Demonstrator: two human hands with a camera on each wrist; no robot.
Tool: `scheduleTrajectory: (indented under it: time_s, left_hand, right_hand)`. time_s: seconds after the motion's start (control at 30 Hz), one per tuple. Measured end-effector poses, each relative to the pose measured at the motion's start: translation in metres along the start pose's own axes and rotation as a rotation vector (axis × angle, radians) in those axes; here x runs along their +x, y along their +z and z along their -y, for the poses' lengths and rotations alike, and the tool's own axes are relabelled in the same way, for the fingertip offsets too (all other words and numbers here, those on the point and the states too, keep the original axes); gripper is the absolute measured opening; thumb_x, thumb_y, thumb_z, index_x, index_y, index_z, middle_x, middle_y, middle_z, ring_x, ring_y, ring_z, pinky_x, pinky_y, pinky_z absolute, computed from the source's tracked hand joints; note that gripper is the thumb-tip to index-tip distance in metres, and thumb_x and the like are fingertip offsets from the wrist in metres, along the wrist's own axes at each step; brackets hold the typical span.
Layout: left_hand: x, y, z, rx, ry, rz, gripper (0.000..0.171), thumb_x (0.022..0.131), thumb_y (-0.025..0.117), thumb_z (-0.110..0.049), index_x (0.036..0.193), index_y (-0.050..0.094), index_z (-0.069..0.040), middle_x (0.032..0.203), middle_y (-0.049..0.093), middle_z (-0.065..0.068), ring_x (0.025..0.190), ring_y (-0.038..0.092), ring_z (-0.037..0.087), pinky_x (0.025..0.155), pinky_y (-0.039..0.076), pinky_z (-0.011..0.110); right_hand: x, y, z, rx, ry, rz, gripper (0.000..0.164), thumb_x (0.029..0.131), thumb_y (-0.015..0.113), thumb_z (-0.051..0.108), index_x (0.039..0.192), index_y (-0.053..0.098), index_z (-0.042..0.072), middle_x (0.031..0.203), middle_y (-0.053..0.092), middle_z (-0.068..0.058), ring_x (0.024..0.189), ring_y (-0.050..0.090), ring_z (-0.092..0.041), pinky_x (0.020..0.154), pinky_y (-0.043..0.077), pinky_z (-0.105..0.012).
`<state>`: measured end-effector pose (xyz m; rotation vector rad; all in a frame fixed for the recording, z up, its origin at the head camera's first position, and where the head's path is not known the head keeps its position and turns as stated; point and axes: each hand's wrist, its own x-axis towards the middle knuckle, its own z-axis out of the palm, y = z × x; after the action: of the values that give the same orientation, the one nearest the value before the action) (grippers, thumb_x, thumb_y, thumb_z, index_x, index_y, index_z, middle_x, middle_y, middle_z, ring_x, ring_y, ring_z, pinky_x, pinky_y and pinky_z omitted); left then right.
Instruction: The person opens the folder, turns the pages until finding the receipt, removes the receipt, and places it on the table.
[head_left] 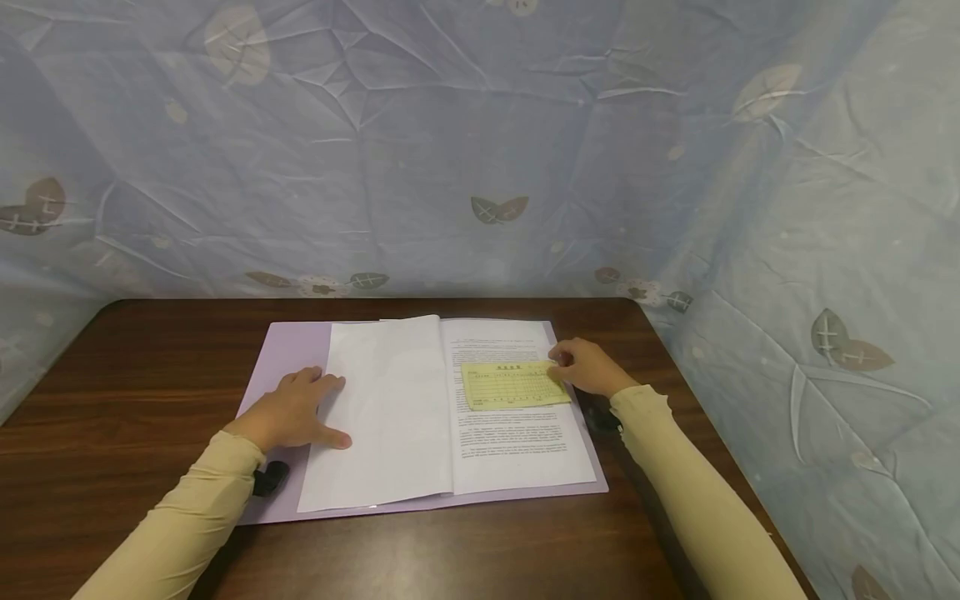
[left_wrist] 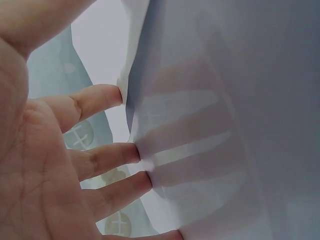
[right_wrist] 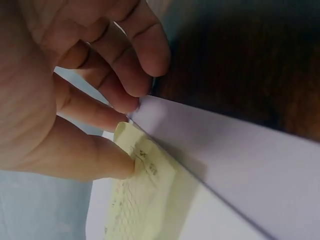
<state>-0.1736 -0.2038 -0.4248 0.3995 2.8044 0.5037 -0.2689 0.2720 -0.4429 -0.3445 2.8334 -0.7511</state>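
A lavender folder (head_left: 296, 342) lies spread on the table, holding white sheets. Its left page is a blank white sheet (head_left: 390, 417); the right page (head_left: 517, 462) carries printed text. My left hand (head_left: 296, 410) rests at the blank sheet's left edge, fingers spread, and in the left wrist view its fingertips (left_wrist: 142, 179) touch the pale sheet. Over the printed page lies a yellow slip (head_left: 510, 387) with a ruled form. Thumb and index finger of my right hand (head_left: 588, 367) pinch the slip's right end. The right wrist view shows the thumb (right_wrist: 117, 162) on the slip's printed face.
The dark wooden table (head_left: 112, 400) extends around the folder. A blue patterned cloth (head_left: 450, 150) hangs behind the table and along its right side. Small black devices (head_left: 272, 479) sit under both wrists.
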Motion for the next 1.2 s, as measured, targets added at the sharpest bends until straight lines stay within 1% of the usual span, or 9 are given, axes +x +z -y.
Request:
scheduleTrajectory:
  time_s: [0.2,0.43,0.6,0.8,0.9,1.0,1.1,1.2]
  left_hand:
    - [0.001,0.002,0.001,0.003,-0.004,-0.008,0.109,0.069,0.090,-0.060,0.150,0.048,0.000,0.153,0.032,0.041,0.139,0.031,0.063,0.100,0.037,0.079]
    - [0.002,0.002,0.003,0.015,-0.004,-0.011,0.109,0.069,0.089,-0.061,0.150,0.048,0.000,0.153,0.032,0.041,0.138,0.032,0.064,0.099,0.038,0.079]
    - [0.002,0.003,0.003,0.023,0.006,-0.019,0.109,0.069,0.089,-0.061,0.149,0.049,0.000,0.152,0.034,0.041,0.137,0.033,0.064,0.098,0.038,0.080]
    - [0.000,0.001,0.001,0.017,0.001,-0.018,0.109,0.069,0.089,-0.061,0.150,0.048,0.000,0.153,0.033,0.041,0.138,0.032,0.064,0.098,0.037,0.080]
    - [0.000,0.000,0.000,0.012,0.001,-0.019,0.108,0.069,0.090,-0.060,0.149,0.049,0.001,0.153,0.033,0.041,0.138,0.032,0.064,0.098,0.037,0.081]
    - [-0.001,0.000,-0.002,0.010,-0.001,-0.018,0.108,0.069,0.090,-0.059,0.149,0.049,0.001,0.152,0.034,0.041,0.138,0.032,0.064,0.098,0.035,0.082]
    - [-0.001,-0.001,-0.002,0.005,-0.006,-0.015,0.108,0.069,0.090,-0.059,0.149,0.049,0.001,0.152,0.033,0.042,0.138,0.032,0.065,0.098,0.034,0.083]
    - [-0.002,-0.001,-0.003,0.006,-0.009,-0.015,0.108,0.069,0.090,-0.059,0.149,0.049,0.001,0.152,0.033,0.042,0.138,0.032,0.065,0.098,0.033,0.084]
  right_hand:
    - [0.001,0.004,-0.002,-0.002,0.015,-0.013,0.037,0.093,0.076,0.019,0.124,0.069,0.000,0.105,0.063,-0.011,0.094,0.057,-0.025,0.080,0.049,-0.039]
    - [-0.001,0.004,0.000,0.034,0.005,-0.045,0.016,0.093,0.075,0.016,0.105,0.072,0.006,0.103,0.062,-0.010,0.091,0.058,-0.024,0.078,0.050,-0.037]
    - [-0.003,0.004,-0.001,0.052,-0.011,-0.072,0.009,0.096,0.073,0.017,0.099,0.072,0.009,0.102,0.065,-0.009,0.091,0.059,-0.024,0.079,0.050,-0.038]
    - [-0.004,-0.004,-0.005,0.117,-0.039,-0.109,0.007,0.097,0.072,0.017,0.101,0.074,0.011,0.099,0.071,-0.006,0.087,0.062,-0.023,0.079,0.051,-0.038]
    - [-0.005,-0.009,-0.008,0.161,-0.049,-0.121,0.011,0.099,0.072,0.018,0.105,0.076,0.011,0.103,0.073,-0.007,0.088,0.065,-0.021,0.080,0.054,-0.038]
    - [-0.006,-0.016,-0.013,0.199,-0.066,-0.129,0.017,0.100,0.070,0.021,0.111,0.076,0.010,0.111,0.074,-0.009,0.091,0.070,-0.022,0.082,0.057,-0.041]
    - [-0.008,-0.025,-0.019,0.231,-0.074,-0.138,0.020,0.101,0.069,0.025,0.113,0.076,0.010,0.114,0.074,-0.010,0.094,0.073,-0.025,0.084,0.059,-0.045]
    - [-0.012,-0.035,-0.026,0.254,-0.072,-0.137,0.022,0.102,0.069,0.028,0.113,0.075,0.010,0.111,0.074,-0.010,0.097,0.072,-0.030,0.085,0.058,-0.048]
